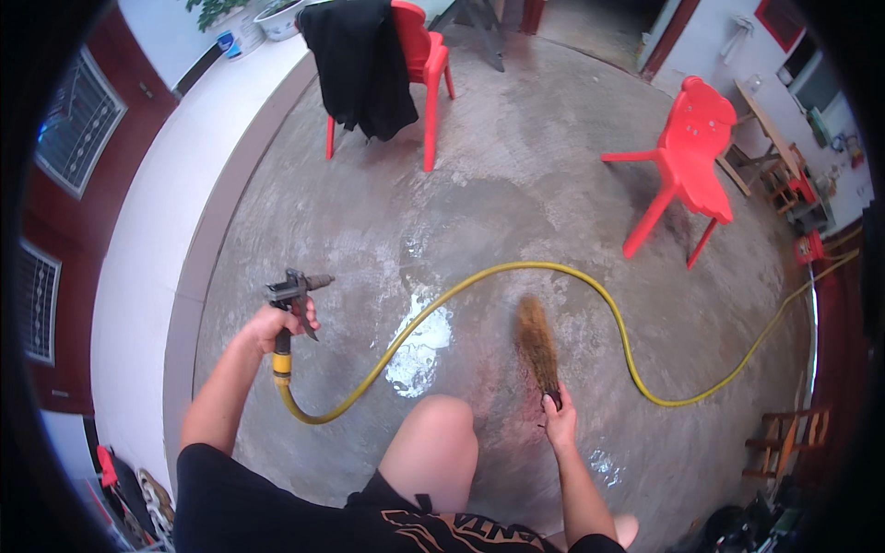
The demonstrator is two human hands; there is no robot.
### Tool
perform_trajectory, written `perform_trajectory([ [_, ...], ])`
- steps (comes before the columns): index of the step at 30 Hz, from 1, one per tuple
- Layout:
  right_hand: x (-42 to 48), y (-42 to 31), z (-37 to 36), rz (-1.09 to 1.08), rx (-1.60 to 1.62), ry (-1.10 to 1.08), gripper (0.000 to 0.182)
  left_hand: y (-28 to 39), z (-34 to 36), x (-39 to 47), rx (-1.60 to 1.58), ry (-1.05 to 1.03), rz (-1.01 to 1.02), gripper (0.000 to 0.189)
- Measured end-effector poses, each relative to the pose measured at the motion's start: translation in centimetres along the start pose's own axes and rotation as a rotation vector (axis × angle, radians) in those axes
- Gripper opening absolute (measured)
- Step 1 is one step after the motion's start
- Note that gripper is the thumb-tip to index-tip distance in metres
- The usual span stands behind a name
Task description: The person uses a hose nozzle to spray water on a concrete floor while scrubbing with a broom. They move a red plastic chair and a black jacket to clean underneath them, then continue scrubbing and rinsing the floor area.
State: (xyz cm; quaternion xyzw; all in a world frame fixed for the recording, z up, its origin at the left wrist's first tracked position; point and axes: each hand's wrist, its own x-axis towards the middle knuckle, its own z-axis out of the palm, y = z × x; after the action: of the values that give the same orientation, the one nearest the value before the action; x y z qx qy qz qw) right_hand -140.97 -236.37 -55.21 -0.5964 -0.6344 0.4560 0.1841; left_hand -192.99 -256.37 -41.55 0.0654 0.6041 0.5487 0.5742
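Note:
My left hand (280, 326) grips a dark hose spray gun (296, 287), its nozzle pointing right. A yellow coupling joins the gun's lower end to a yellow hose (539, 265), which bends across the floor towards the right wall. In my right hand (560, 419) is the dark handle of a short brown straw brush (538, 339), with its bristles pointing away from me. Whether the bristle tips touch the ground cannot be made out. Beneath both hands the grey concrete floor (484, 221) is wet, and a shiny puddle (420, 352) lies between them.
A red plastic chair (417, 48) bears a black garment (363, 69); another red chair (698, 152) stands at right. A raised white tiled ledge (166, 166) with a step edge runs along the left. A small wooden stool (788, 442) is at lower right, near the wall.

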Motion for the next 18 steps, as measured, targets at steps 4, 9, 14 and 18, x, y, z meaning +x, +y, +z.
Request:
perform_trajectory([
  [4, -0.2, -6.4, -1.3, -0.089, -0.135, -0.065, 0.051, 0.9, 1.9, 2.3, 0.038, -0.053, -0.038, 0.058],
  [9, -0.7, -12.9, -5.7, 0.470, 0.611, -0.332, 0.028, 3.3, 6.3, 3.9, 0.166, -0.158, 0.002, 0.056],
  [14, 0.5, -17.1, -7.6, 0.564, 0.832, -0.350, 0.023, 4.7, 10.1, 3.4, 0.301, -0.245, 0.013, 0.055],
  [18, 3.1, -18.9, -5.2, 0.530, 1.163, -0.527, 0.017, 5.0, 13.3, 2.7, 0.382, -0.192, 0.031, 0.060],
])
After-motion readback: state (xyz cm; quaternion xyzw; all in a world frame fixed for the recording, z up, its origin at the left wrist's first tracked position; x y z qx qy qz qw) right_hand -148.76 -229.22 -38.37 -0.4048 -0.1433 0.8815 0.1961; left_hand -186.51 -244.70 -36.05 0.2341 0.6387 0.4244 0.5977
